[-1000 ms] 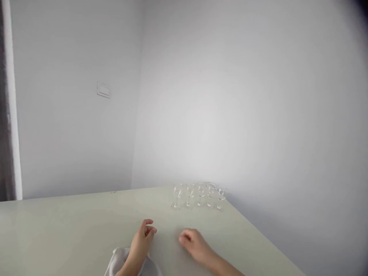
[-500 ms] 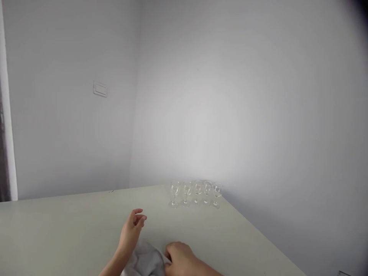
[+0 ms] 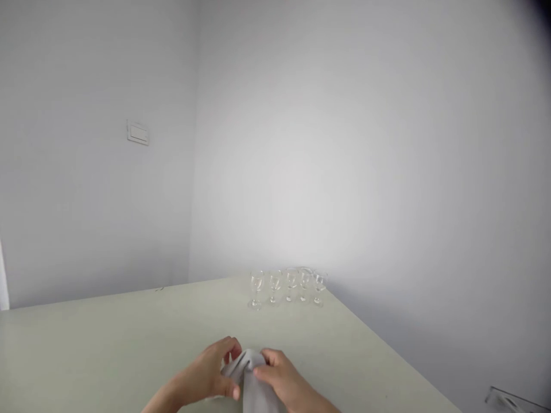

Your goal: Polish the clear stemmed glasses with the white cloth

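Note:
A light grey cloth [image 3: 257, 390] is bunched up at the near side of the table, its top raised in a fold. My right hand [image 3: 284, 376] pinches the cloth from the right, thumb in front and fingers behind the fold. On the left, my left hand [image 3: 210, 370] has its thumb and curved fingers apart, close around the left part of the cloth. Whether those fingertips touch the fabric I cannot tell. The lower end of the cloth runs out of the picture.
Several small clear stemmed glasses [image 3: 275, 284] stand upright in a row at the table's far right corner. The pale green table [image 3: 107, 338] meets grey walls behind and at the right. A light switch [image 3: 138, 133] is on the left wall. A partly visible object [image 3: 512, 401] sits low at the right.
My left hand has come down and right to the cloth from above the table. The cloth is now gathered and raised by my right hand. The view has shifted slightly right.

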`<action>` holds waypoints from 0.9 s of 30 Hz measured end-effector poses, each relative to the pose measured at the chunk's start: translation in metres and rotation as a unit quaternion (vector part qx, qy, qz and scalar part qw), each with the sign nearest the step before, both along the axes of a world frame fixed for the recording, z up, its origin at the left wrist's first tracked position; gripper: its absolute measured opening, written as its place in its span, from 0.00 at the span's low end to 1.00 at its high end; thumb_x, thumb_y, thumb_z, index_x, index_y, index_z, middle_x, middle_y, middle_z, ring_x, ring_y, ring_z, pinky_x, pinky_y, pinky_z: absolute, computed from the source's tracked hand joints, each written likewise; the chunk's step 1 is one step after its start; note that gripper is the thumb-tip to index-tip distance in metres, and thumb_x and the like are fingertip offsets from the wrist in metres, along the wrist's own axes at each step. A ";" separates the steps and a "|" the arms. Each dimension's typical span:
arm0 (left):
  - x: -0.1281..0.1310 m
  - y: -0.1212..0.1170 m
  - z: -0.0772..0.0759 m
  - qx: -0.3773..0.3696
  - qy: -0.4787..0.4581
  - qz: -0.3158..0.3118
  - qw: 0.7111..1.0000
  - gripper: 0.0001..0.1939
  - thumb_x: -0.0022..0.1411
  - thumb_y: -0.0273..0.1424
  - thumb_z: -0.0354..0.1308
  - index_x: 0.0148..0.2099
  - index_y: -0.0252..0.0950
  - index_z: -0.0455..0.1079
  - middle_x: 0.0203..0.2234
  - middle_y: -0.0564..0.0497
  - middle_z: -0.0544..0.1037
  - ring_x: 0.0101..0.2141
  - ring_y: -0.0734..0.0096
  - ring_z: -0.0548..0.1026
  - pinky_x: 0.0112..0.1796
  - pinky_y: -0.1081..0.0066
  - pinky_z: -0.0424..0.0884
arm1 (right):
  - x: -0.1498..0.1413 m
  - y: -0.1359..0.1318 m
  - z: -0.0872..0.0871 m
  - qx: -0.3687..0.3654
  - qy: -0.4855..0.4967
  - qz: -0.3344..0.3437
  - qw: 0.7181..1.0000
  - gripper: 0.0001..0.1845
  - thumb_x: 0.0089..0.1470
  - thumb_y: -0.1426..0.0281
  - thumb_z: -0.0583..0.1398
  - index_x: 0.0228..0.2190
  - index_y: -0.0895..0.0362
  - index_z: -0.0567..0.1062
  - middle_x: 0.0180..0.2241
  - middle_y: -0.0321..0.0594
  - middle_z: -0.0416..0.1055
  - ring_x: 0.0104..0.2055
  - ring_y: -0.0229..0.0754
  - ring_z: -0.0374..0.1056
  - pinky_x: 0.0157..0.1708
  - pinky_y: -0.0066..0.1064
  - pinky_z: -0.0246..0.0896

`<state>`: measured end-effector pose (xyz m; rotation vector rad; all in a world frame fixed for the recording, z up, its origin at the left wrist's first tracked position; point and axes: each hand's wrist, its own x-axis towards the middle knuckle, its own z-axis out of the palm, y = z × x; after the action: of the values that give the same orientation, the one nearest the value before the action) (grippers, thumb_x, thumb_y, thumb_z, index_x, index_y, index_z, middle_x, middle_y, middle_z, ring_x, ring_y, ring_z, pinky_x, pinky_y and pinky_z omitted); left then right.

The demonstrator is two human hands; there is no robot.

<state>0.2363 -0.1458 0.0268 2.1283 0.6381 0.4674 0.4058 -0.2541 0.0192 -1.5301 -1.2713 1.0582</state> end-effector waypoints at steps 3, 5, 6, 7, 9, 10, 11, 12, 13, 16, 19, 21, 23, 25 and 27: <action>0.010 -0.014 0.007 0.086 0.041 0.034 0.995 0.08 0.48 0.31 0.59 0.32 0.39 0.65 0.28 0.57 0.69 0.30 0.72 0.65 0.30 0.75 0.56 | 0.018 -0.006 0.021 0.012 0.116 0.004 0.993 0.06 0.41 0.71 0.55 0.27 0.57 0.65 0.21 0.29 0.58 0.23 0.32 0.55 0.23 0.24 0.49; 0.012 -0.015 0.010 0.058 0.041 0.060 0.996 0.02 0.54 0.30 0.51 0.30 0.39 0.63 0.25 0.57 0.68 0.28 0.73 0.65 0.29 0.75 0.56 | 0.031 -0.011 0.033 0.027 0.148 0.006 0.989 0.08 0.40 0.71 0.59 0.27 0.57 0.65 0.21 0.29 0.60 0.22 0.32 0.55 0.22 0.24 0.48; 0.012 -0.013 0.012 0.026 0.035 0.063 0.997 0.05 0.57 0.32 0.49 0.31 0.38 0.64 0.24 0.57 0.68 0.27 0.74 0.64 0.28 0.75 0.56 | 0.037 -0.014 0.037 0.033 0.143 0.009 0.989 0.09 0.41 0.70 0.60 0.27 0.57 0.66 0.21 0.29 0.61 0.21 0.32 0.56 0.22 0.24 0.47; 0.010 -0.010 0.014 -0.010 0.022 0.060 0.998 0.08 0.58 0.35 0.48 0.32 0.38 0.64 0.24 0.57 0.67 0.27 0.74 0.64 0.28 0.75 0.56 | 0.044 -0.017 0.041 0.036 0.137 0.012 0.990 0.09 0.42 0.69 0.62 0.28 0.57 0.66 0.22 0.30 0.63 0.22 0.32 0.57 0.22 0.24 0.47; 0.005 -0.005 0.019 -0.070 -0.015 0.046 0.996 0.15 0.60 0.43 0.47 0.31 0.37 0.64 0.23 0.57 0.64 0.25 0.75 0.61 0.26 0.75 0.56 | 0.056 -0.023 0.045 0.033 0.134 0.022 0.990 0.12 0.42 0.66 0.64 0.28 0.57 0.68 0.24 0.32 0.65 0.22 0.31 0.58 0.22 0.24 0.48; 0.003 -0.004 0.020 -0.091 -0.036 0.039 0.994 0.18 0.60 0.46 0.46 0.30 0.36 0.63 0.22 0.57 0.62 0.24 0.75 0.60 0.25 0.75 0.55 | 0.061 -0.025 0.046 0.028 0.142 0.030 0.989 0.14 0.42 0.63 0.65 0.27 0.58 0.69 0.24 0.32 0.65 0.22 0.31 0.58 0.22 0.24 0.48; 0.001 -0.003 0.022 -0.106 -0.055 0.033 0.992 0.20 0.60 0.48 0.45 0.28 0.36 0.61 0.22 0.57 0.60 0.23 0.76 0.58 0.25 0.75 0.54 | 0.065 -0.026 0.046 0.023 0.155 0.034 0.987 0.16 0.42 0.60 0.65 0.26 0.59 0.69 0.23 0.33 0.65 0.21 0.31 0.58 0.22 0.24 0.47; 0.000 -0.002 0.022 -0.115 -0.069 0.031 0.990 0.22 0.60 0.49 0.44 0.27 0.37 0.59 0.21 0.58 0.58 0.23 0.77 0.56 0.24 0.75 0.53 | 0.069 -0.028 0.046 0.016 0.172 0.030 0.984 0.18 0.43 0.57 0.64 0.24 0.59 0.69 0.21 0.32 0.63 0.21 0.31 0.56 0.22 0.24 0.47; -0.001 -0.001 0.022 -0.119 -0.077 0.032 0.989 0.22 0.60 0.50 0.43 0.26 0.37 0.57 0.21 0.58 0.56 0.23 0.77 0.55 0.24 0.75 0.52 | 0.071 -0.028 0.044 0.009 0.190 0.017 0.982 0.20 0.43 0.54 0.63 0.22 0.59 0.68 0.19 0.31 0.60 0.19 0.31 0.55 0.21 0.25 0.46; 0.001 0.001 0.017 -0.117 -0.085 0.032 0.989 0.23 0.59 0.52 0.44 0.25 0.37 0.54 0.21 0.58 0.53 0.23 0.77 0.52 0.24 0.75 0.51 | 0.074 -0.029 0.037 0.000 0.222 -0.020 0.975 0.25 0.43 0.50 0.62 0.16 0.57 0.63 0.15 0.27 0.52 0.17 0.30 0.49 0.20 0.25 0.43; 0.003 0.003 0.012 -0.112 -0.091 0.015 0.989 0.24 0.58 0.53 0.43 0.26 0.37 0.57 0.21 0.58 0.54 0.22 0.77 0.53 0.23 0.75 0.50 | 0.073 -0.030 0.027 -0.011 0.198 -0.004 0.980 0.24 0.42 0.52 0.63 0.14 0.56 0.61 0.14 0.26 0.50 0.16 0.29 0.45 0.19 0.26 0.40; 0.004 0.003 0.012 -0.110 -0.088 0.014 0.990 0.25 0.58 0.53 0.43 0.27 0.36 0.60 0.21 0.58 0.57 0.23 0.77 0.55 0.24 0.76 0.51 | 0.073 -0.031 0.019 -0.033 0.175 0.005 0.984 0.21 0.42 0.55 0.64 0.15 0.56 0.63 0.14 0.26 0.51 0.16 0.29 0.45 0.18 0.26 0.38; 0.004 0.002 0.015 -0.111 -0.082 0.028 0.990 0.26 0.58 0.54 0.42 0.28 0.36 0.62 0.21 0.57 0.59 0.23 0.75 0.58 0.24 0.75 0.53 | 0.076 -0.033 0.008 -0.066 0.155 0.012 0.986 0.18 0.41 0.58 0.64 0.15 0.56 0.65 0.13 0.26 0.51 0.14 0.29 0.45 0.16 0.25 0.37; 0.004 0.001 0.020 -0.115 -0.076 0.048 0.989 0.27 0.57 0.55 0.42 0.28 0.37 0.63 0.21 0.56 0.61 0.23 0.74 0.59 0.25 0.75 0.55 | 0.079 -0.033 -0.004 -0.099 0.145 0.012 0.984 0.15 0.42 0.60 0.62 0.17 0.56 0.67 0.13 0.27 0.54 0.13 0.29 0.48 0.14 0.25 0.39; 0.003 0.000 0.025 -0.113 -0.075 0.058 0.989 0.27 0.57 0.55 0.41 0.28 0.37 0.63 0.21 0.56 0.61 0.24 0.73 0.59 0.26 0.74 0.55 | 0.081 -0.032 -0.015 -0.124 0.149 0.001 0.981 0.12 0.45 0.60 0.59 0.21 0.56 0.68 0.16 0.29 0.60 0.13 0.31 0.54 0.13 0.24 0.43</action>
<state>0.2388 -0.1459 0.0519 1.8319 0.6972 0.5843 0.4868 -0.2857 0.0040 -1.4799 -0.9615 1.4313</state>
